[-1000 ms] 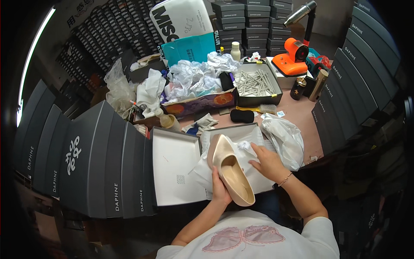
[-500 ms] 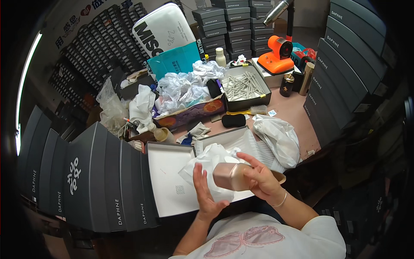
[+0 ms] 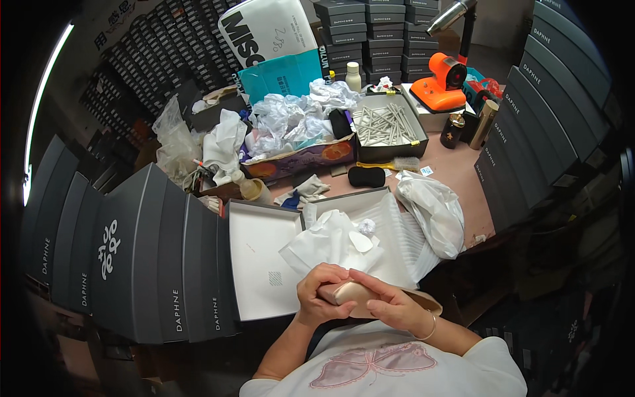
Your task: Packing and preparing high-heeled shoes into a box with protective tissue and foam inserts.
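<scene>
A beige-pink heeled shoe (image 3: 352,293) is held in front of my chest between both hands, its block-shaped end to the left. My left hand (image 3: 319,294) wraps round that end, fingers over the top and thumb along the near side. My right hand (image 3: 402,311) grips it farther right, fingers laid across its upper surface. Past my right hand the rest of the shoe sticks out, partly covered. Just beyond my hands lies an opened shoebox (image 3: 264,264) with white crumpled tissue paper (image 3: 324,241) and a small white oval piece (image 3: 360,242) on it.
Dark shoeboxes stand in stacks at left (image 3: 142,264) and right (image 3: 549,112). Behind the opened box are a carton of crumpled paper (image 3: 297,162), a box of pale sticks (image 3: 385,126), a black pad (image 3: 366,176), a white bag (image 3: 433,215) and an orange device (image 3: 439,83).
My left hand, spread open beside the shoe before, has closed round its block-shaped end. The shoe and my right hand have come lower and nearer my chest, uncovering the tissue and oval piece.
</scene>
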The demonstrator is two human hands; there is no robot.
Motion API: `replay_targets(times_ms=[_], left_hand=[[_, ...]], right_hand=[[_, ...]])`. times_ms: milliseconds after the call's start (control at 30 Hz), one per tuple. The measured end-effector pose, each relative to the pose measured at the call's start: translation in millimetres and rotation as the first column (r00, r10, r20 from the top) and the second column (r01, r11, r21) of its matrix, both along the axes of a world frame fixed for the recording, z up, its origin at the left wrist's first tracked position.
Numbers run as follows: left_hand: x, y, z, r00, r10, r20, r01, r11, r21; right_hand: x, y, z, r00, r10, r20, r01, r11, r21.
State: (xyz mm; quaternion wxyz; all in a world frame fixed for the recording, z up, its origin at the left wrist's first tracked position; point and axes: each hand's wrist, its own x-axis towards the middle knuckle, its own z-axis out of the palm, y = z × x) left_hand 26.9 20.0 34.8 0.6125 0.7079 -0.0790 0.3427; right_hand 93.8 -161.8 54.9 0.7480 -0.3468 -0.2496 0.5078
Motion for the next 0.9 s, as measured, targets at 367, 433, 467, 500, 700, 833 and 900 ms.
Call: replay_targets(times_ms=[367,433,467,500,700,833,900], left_hand=[[25,28,14,0.76,-0.304,-0.575,0.038,0.903,-0.428],[22,26,17,0.72,-0.31,-0.621,0.082,0.926,-0.368],[18,25,11,0.716,-0.302,-0.629,0.056,0.923,-0.38],[12,24,1,0.707,-0.281,-0.649,0.025,0.927,-0.374],[-9,35,-28,0.701,-0.183,-0.689,-0.096,0.933,-0.346],[-19,46,-8,0.679,-0.099,-0.727,-0.083,0.974,-0.21],[-20,48,-11,0.664,-0.069,-0.745,-0.088,0.982,-0.169]], right_hand=[[33,-40,20,-0.053,0.279,0.959,-0.016,0.96,-0.281],[28,-25,6,-0.133,0.245,0.96,-0.04,0.967,-0.252],[23,-18,-9,-0.058,0.138,0.989,0.012,0.99,-0.138],[15,-16,-24,-0.009,0.193,0.981,0.008,0.981,-0.193],[-6,25,-59,0.122,0.341,0.932,0.006,0.939,-0.344],[-29,45,-69,0.248,0.035,0.968,0.18,0.98,-0.082],[-32,44,-68,0.32,0.142,0.937,0.137,0.971,-0.194]])
